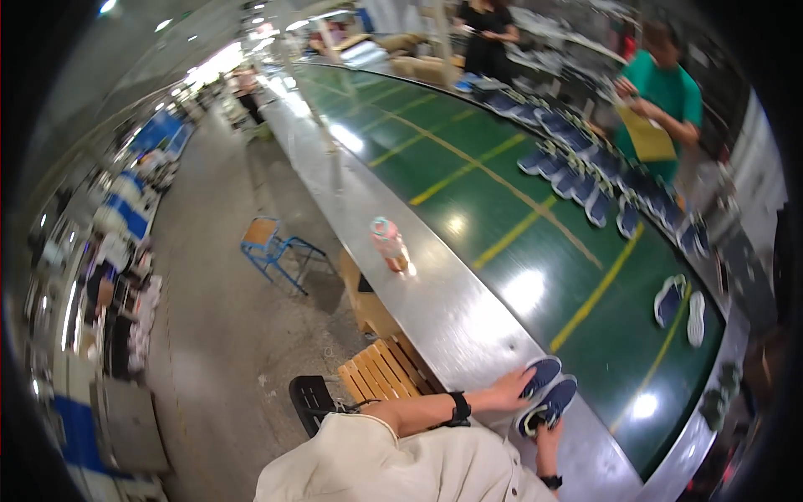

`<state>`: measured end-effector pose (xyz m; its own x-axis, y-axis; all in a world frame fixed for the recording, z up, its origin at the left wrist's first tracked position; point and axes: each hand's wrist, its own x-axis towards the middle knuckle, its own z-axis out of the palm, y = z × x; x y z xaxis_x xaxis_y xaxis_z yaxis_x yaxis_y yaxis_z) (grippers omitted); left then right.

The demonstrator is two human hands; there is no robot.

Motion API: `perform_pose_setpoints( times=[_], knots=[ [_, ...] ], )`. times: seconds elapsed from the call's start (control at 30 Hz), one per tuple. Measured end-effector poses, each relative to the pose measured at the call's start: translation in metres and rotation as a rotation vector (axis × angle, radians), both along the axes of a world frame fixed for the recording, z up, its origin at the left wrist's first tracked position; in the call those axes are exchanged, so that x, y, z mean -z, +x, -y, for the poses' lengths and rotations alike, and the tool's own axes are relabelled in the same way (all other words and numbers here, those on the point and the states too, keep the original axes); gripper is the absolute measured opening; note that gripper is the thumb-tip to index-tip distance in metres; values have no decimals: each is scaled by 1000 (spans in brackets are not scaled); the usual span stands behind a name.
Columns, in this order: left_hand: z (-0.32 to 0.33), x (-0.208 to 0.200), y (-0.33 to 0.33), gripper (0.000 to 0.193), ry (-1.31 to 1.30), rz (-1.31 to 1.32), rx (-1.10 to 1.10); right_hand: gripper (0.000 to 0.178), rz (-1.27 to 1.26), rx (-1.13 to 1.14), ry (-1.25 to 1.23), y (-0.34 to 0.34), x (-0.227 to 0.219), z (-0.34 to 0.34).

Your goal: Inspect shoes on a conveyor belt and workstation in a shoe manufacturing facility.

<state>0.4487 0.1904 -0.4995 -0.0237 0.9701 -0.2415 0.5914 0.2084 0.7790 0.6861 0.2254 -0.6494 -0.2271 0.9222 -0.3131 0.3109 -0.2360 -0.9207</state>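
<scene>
Two navy blue sneakers with pale soles are side by side over the metal ledge of the conveyor, close to my body. My left hand (507, 391) grips the farther sneaker (544, 376) at its near end, and the fingers are partly hidden behind the shoe. The nearer sneaker (559, 396) has a yellow-green lining around its opening. At that opening my right hand (548, 438) has its fingers closed on the shoe's heel end. Both wrists wear dark bands.
A green conveyor belt (456, 180) with yellow lines runs beside the metal ledge (456, 322). A pink-capped bottle (387, 240) stands on the ledge. More sneakers (577, 184) line the far side, near a person in green (661, 92). A blue-framed stool (272, 243) and slatted wooden seat (381, 372) are left.
</scene>
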Motion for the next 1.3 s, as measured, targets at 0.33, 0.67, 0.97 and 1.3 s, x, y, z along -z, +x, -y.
perform_pose_setpoints(
  times=[0.33, 0.67, 0.97, 1.3],
  knots=[
    [19, 39, -15, 71, 67, 149, 4, 56, 248, 168, -41, 41, 19, -39],
    [18, 34, -30, 70, 13, 228, 58, 45, 1002, -277, 808, 40, -85, -1],
    [15, 23, -29, 69, -52, 186, 34, 63, 728, -981, 385, -87, -148, 7],
    [12, 42, -33, 69, -142, 296, -9, 61, 758, -994, 231, -105, -127, 0]
  ],
)
